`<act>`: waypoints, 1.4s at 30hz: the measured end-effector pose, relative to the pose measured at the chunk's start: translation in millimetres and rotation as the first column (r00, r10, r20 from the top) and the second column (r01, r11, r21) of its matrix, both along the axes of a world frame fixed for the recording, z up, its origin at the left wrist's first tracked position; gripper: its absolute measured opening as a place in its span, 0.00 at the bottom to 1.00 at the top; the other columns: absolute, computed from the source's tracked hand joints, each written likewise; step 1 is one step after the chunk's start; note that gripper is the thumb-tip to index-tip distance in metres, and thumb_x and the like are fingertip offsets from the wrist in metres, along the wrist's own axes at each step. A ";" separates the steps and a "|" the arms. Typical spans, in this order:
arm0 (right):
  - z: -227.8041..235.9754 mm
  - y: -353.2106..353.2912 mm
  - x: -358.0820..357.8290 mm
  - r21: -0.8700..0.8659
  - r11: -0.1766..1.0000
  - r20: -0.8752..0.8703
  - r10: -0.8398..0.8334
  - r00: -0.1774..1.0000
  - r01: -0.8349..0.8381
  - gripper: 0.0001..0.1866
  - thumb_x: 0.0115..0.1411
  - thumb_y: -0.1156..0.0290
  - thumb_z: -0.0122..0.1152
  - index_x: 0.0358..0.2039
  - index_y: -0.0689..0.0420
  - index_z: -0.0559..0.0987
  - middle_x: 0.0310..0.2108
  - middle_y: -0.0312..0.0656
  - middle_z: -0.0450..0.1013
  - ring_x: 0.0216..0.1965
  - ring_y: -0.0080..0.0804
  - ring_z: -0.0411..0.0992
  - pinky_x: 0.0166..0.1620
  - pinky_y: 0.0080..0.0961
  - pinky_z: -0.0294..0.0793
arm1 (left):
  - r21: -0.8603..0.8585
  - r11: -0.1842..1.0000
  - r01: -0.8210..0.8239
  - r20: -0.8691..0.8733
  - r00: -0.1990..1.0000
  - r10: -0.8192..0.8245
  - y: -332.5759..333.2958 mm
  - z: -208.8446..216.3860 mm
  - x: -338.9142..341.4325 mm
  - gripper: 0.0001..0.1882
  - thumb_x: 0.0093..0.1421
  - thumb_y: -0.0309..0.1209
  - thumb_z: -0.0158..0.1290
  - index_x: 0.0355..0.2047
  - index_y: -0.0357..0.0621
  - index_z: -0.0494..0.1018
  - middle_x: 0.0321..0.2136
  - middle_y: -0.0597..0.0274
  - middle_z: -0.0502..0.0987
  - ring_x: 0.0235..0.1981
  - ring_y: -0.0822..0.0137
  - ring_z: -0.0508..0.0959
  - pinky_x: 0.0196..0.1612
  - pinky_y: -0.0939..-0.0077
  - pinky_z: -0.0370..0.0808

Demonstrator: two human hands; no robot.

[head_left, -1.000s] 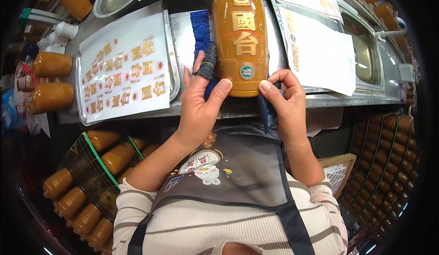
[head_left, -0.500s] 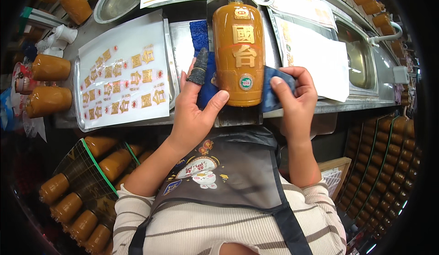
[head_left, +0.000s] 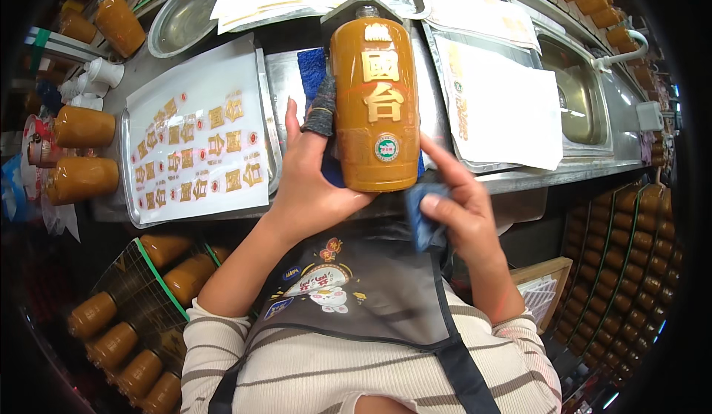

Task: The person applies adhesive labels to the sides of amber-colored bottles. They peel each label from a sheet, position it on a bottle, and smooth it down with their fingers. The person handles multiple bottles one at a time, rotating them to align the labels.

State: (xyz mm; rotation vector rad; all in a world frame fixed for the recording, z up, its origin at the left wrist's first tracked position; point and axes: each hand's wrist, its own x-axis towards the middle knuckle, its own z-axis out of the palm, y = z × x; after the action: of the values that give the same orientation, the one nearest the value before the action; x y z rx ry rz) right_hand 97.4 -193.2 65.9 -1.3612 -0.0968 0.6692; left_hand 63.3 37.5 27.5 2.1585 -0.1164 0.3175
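Bottle lettering: two large gold characters, one above the other, on the front of the brown bottle [head_left: 373, 169], directly right of the left hand's wrapped finger and up and left of the right thumb.
Bottle emblem: a small gold mark above those characters, washed out by glare.
Bottle seal: a round green-and-white badge below them, between the two hands; its fine print is too small to read.
Left sheet: a white sheet [head_left: 159, 208] left of the left fingers, bearing rows of gold characters and little red dots.
Right sheets: white paper [head_left: 512, 117] above and right of the right fingers, with orange-gold characters along its left edge.
Apron print: a white cartoon animal and characters on the grey apron [head_left: 393, 295], below the left thumb.
Left hand: on the left hand [head_left: 311, 180], thumb and wrapped finger stand wide apart, the finger along the bottle's left side, the thumb at its base; cannot tell whether they grip or only steady it.
Right hand: the right hand [head_left: 467, 210], slightly blurred, pinches a folded blue cloth [head_left: 421, 225] under the thumb; the index finger reaches out toward the bottle's lower right side, contact unclear.
Second cloth: a deeper blue cloth [head_left: 311, 69], just above the wrapped finger.
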 end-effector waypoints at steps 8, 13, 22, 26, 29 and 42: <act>-6.3 10.6 -2.7 0.240 0.830 -0.328 0.558 0.762 -0.504 0.20 0.54 0.78 0.61 0.50 0.64 0.79 0.44 0.39 0.77 0.46 0.22 0.74 0.52 0.19 0.72 | 0.310 0.942 -0.129 0.243 0.969 0.053 -15.6 32.5 4.8 0.45 0.41 0.41 0.71 0.59 0.31 0.71 0.59 0.31 0.69 0.65 0.34 0.66 0.67 0.26 0.40; 20.0 -14.4 10.2 -0.024 0.981 0.033 0.193 0.981 -0.192 0.16 0.55 0.81 0.58 0.46 0.62 0.77 0.39 0.34 0.74 0.42 0.19 0.71 0.47 0.16 0.70 | 0.223 0.968 -0.119 0.226 0.972 0.067 -20.6 18.8 -8.2 0.44 0.53 0.37 0.67 0.65 0.31 0.61 0.63 0.34 0.65 0.66 0.42 0.66 0.68 0.35 0.48; -18.5 19.8 -5.5 -0.166 0.861 0.603 -0.298 0.740 0.482 0.19 0.57 0.83 0.65 0.49 0.62 0.73 0.41 0.38 0.71 0.39 0.20 0.71 0.45 0.17 0.72 | -0.724 0.672 -0.155 -0.136 0.987 0.082 -31.6 3.9 -0.7 0.29 0.67 0.30 0.59 0.63 0.31 0.62 0.56 0.52 0.73 0.58 0.65 0.72 0.61 0.70 0.68; -21.6 30.9 -7.5 -0.155 0.856 0.767 -0.210 0.607 0.493 0.15 0.53 0.83 0.69 0.41 0.61 0.78 0.34 0.38 0.75 0.30 0.23 0.72 0.36 0.20 0.72 | -0.752 0.644 -0.137 -0.104 0.991 0.089 -30.0 2.8 -0.1 0.30 0.66 0.31 0.59 0.63 0.31 0.62 0.56 0.52 0.73 0.58 0.66 0.72 0.62 0.70 0.68; -21.8 33.0 -7.7 -0.154 0.844 0.862 -0.140 0.487 0.515 0.16 0.52 0.84 0.70 0.41 0.60 0.79 0.33 0.38 0.76 0.28 0.26 0.70 0.32 0.22 0.70 | -0.754 0.642 -0.138 -0.102 0.990 0.092 -29.7 2.5 -0.5 0.29 0.66 0.31 0.59 0.63 0.30 0.63 0.56 0.52 0.73 0.58 0.66 0.72 0.62 0.70 0.67; 4.2 67.7 -9.2 -0.234 0.912 0.968 0.183 0.174 0.338 0.26 0.37 0.84 0.73 0.42 0.57 0.85 0.25 0.40 0.69 0.26 0.41 0.69 0.31 0.34 0.70 | -0.751 0.646 -0.139 -0.224 0.973 -0.050 -12.9 -12.1 -4.5 0.32 0.68 0.23 0.51 0.69 0.32 0.54 0.66 0.51 0.64 0.66 0.64 0.66 0.68 0.68 0.61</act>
State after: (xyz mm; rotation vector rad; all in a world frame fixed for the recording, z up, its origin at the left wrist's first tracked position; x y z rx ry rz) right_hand 88.1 -125.4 70.1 -2.0256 -1.0192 -0.5069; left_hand 58.8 24.6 15.4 1.3194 0.1837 0.1044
